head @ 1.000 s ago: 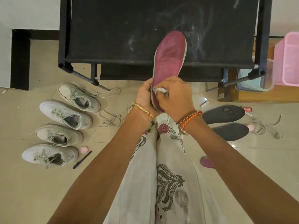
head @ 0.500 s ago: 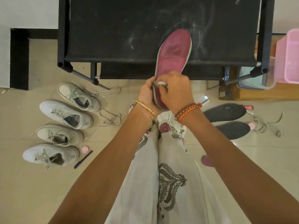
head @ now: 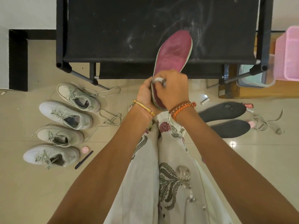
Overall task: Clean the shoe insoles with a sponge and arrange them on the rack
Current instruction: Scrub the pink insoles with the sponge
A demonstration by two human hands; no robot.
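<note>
A magenta insole (head: 174,53) with a pale rim stands tilted in front of me, its toe over the black fabric rack (head: 113,29). My left hand (head: 144,94) grips its heel end from the left. My right hand (head: 174,88) holds a small white sponge (head: 158,79), pressed against the insole's lower part. Two dark grey insoles (head: 224,110) (head: 231,130) lie on the floor to the right.
Several pale sneakers (head: 66,114) sit in a column on the left with loose laces (head: 111,118). A black pen (head: 83,159) and a pink cap (head: 85,149) lie beside them. A pink basket (head: 288,54) and a clear tub (head: 257,78) stand at right.
The insole's toe has swung a little to the right over the rack. My right hand with the sponge has slid up along the insole from near the heel.
</note>
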